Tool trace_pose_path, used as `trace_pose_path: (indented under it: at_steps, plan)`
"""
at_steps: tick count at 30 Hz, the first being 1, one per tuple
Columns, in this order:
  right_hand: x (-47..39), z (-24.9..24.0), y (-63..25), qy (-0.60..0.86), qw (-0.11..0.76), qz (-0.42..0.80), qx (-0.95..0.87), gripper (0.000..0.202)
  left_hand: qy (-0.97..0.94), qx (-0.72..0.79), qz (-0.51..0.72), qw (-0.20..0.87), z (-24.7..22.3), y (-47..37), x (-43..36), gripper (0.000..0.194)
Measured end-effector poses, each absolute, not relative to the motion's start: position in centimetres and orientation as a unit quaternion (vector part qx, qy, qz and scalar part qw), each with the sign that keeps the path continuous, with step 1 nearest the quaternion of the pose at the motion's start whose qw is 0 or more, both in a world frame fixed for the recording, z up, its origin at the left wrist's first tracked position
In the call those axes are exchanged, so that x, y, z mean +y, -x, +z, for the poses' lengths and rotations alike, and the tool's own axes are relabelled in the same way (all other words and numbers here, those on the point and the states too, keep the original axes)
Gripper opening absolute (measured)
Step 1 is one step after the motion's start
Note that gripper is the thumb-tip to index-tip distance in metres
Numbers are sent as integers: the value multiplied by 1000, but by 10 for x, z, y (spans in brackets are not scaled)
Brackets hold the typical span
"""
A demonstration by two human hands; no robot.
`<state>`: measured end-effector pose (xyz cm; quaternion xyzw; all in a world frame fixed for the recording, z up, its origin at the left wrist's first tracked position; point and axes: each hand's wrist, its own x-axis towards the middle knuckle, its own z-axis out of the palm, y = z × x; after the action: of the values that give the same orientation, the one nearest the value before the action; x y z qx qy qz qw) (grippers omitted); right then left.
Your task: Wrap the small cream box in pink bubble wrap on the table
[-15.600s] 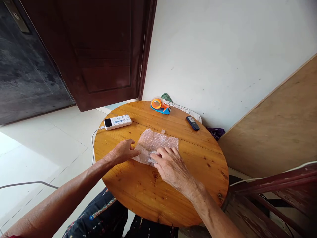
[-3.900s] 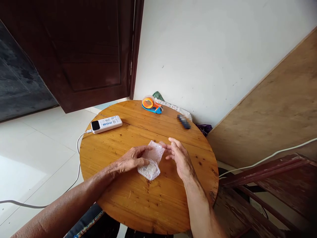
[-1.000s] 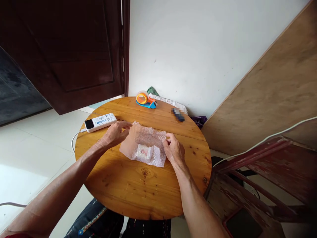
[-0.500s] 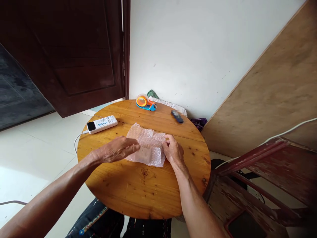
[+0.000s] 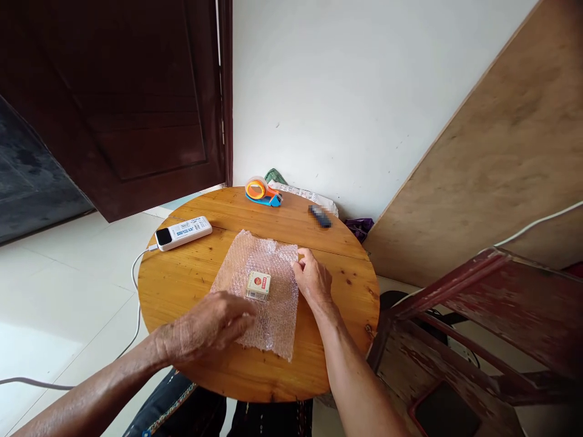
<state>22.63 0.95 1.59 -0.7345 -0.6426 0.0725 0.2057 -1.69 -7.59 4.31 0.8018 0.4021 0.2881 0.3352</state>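
Box: the small box (image 5: 258, 286) is sitting closed near the middle of the wrap (image 5: 235, 262), its printed top facing up; whatever it may be holding is not showing.
Wrap: the bubble sheet is lying spread open on the round table (image 5: 175, 276), bearing the box and leaving its top uncovered.
Left hand: the left hand (image 5: 209, 325) is reaching over the wrap's near-left part, blurring slightly; its thumb and fingers are standing apart, and whether they are touching the wrap I cannot tell.
Right hand: the right hand (image 5: 314, 279) is touching the wrap's right edge near the far corner with thumb and forefinger; whether they are pinching it or only pressing, I cannot tell.
In the way: the left hand and wrist are hiding the wrap's near-left portion; the box's top is showing clearly.
Tape: the tape dispenser (image 5: 263, 193) is resting at the table's far side, well apart from the wrap.
Device: the white device (image 5: 184, 233) is lying left of the wrap, a cable (image 5: 138, 309) running from its end off the table.
Dark object: a pixelated dark object (image 5: 319, 216) is lying far right, beyond the right hand.
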Motion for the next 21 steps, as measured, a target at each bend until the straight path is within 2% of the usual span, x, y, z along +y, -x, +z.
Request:
trace_pose_path:
  at_steps: [2,4,7,10,12,15,18,21]
  plan:
    - [9,14,-226,734,205,52,-646,30,-808,461,282,236,38,12,-71,22]
    - [8,15,-226,723,215,22,-656,30,-806,483,302,165,29,6,-66,45]
    - [3,25,-226,681,250,9,-689,31,-809,476,301,165,10,0,-59,90]
    - [-11,41,-221,595,286,100,-744,36,-810,484,272,190,-7,-3,-54,112]
    - [-23,48,-213,513,281,166,-794,51,-812,489,256,191,-16,-3,-54,119]
    - [-39,46,-196,444,240,183,-844,66,-813,501,242,169,-23,-3,-56,120]
    - [-47,39,-193,456,246,162,-840,58,-817,510,229,143,-24,-3,-58,117]
    - [-50,39,-221,505,317,142,-790,52,-829,505,204,124,-17,-5,-59,109]
